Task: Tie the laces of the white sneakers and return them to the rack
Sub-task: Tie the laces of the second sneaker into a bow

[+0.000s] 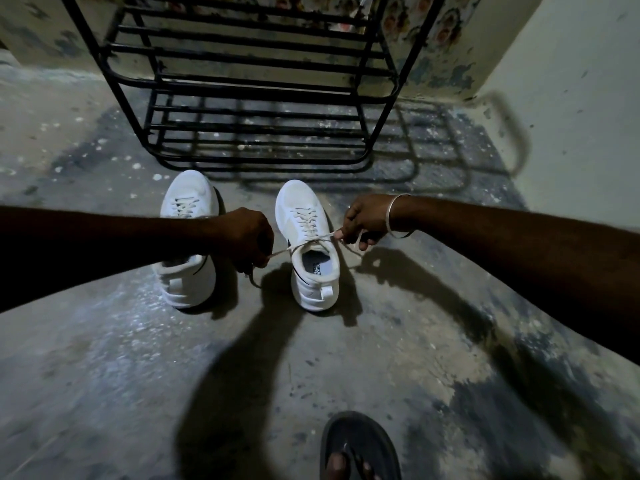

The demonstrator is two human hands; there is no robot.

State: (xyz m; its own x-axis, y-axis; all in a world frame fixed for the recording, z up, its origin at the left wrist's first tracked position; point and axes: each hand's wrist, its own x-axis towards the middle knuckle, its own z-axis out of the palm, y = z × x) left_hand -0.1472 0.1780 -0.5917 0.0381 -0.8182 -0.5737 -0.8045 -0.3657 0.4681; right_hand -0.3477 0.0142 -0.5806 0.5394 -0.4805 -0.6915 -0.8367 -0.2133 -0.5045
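Both white sneakers stand on the concrete floor (104, 358) just before the rack's (256, 98) front edge. The left hand (247, 237) and right hand (365, 220) each pinch a lace end of the right sneaker (301, 209), drawn taut. Next, I judge, comes looping the bow; the left sneaker (188, 202) waits.
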